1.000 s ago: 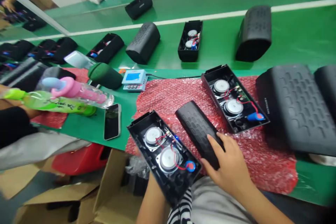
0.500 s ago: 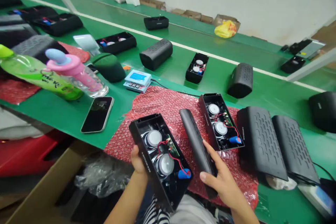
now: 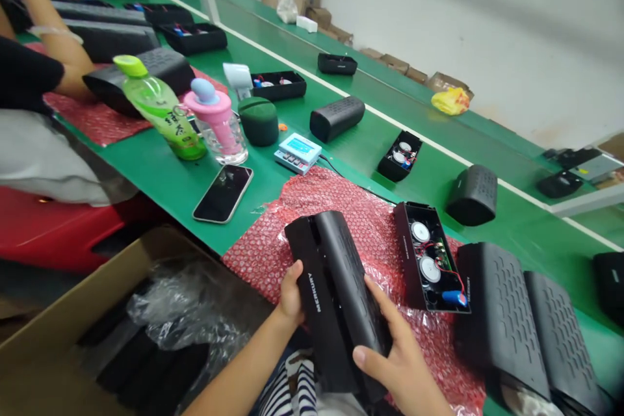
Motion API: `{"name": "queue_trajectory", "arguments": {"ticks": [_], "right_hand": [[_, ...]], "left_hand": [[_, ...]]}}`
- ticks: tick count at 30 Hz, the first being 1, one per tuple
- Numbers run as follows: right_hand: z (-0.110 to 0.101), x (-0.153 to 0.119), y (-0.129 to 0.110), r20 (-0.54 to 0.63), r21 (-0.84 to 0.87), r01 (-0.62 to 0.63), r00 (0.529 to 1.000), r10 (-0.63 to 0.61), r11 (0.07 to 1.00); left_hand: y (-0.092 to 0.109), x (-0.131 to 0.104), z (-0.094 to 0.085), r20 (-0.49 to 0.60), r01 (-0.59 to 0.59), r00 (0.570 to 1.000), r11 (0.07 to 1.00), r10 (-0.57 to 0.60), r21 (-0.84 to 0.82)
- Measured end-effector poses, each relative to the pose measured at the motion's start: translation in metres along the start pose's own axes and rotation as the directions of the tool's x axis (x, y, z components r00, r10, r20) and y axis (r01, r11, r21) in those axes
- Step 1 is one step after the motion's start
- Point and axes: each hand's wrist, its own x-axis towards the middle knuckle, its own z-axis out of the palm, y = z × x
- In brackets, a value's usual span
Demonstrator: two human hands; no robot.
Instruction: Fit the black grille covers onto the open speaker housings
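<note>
My left hand [image 3: 291, 296] grips the side of a black speaker housing [image 3: 322, 338] lettered MERKURY, tilted above the red bubble wrap [image 3: 263, 250]. In my right hand [image 3: 400, 351] is a black speaker cover [image 3: 347, 266], its fingers wrapped round the outer edge. The cover lies over the housing's open face, with a dark gap still showing between the two along their length. The inside of the housing is hidden. Just to the right, a second open speaker housing [image 3: 414, 273] shows two round drivers, red wires and a blue battery.
Closed speakers [image 3: 502, 312] stand at the right. A phone [image 3: 223, 194], blue-white meter [image 3: 298, 153], green bottle [image 3: 160, 110] and pink-lidded cup [image 3: 219, 120] sit to the left. More speakers line the green bench. An open carton [image 3: 43, 331] is below; a co-worker's arm [image 3: 53, 32] shows far left.
The cover has moved left onto the open housing, hiding its drivers, wires and blue battery. The view has shifted left, bringing a co-worker's arms into sight.
</note>
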Motion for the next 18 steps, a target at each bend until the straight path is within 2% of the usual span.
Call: {"name": "queue_trajectory", "arguments": {"ticks": [5,9,18], "right_hand": [[0.006,0.003,0.01,-0.028,-0.153,0.027,0.999,-0.032,0.988],[0.004,0.004,0.012,-0.016,-0.155,0.04,0.999,-0.043,0.987],[0.002,0.004,-0.001,0.013,-0.189,-0.001,1.0,0.004,0.982]], "left_hand": [[0.001,-0.002,0.005,0.048,0.049,0.998,0.999,-0.049,-0.005],[0.001,-0.003,0.006,0.078,0.066,0.995,0.998,-0.065,-0.01],[-0.002,-0.001,0.003,0.128,0.077,0.989,0.996,-0.071,-0.043]]}}
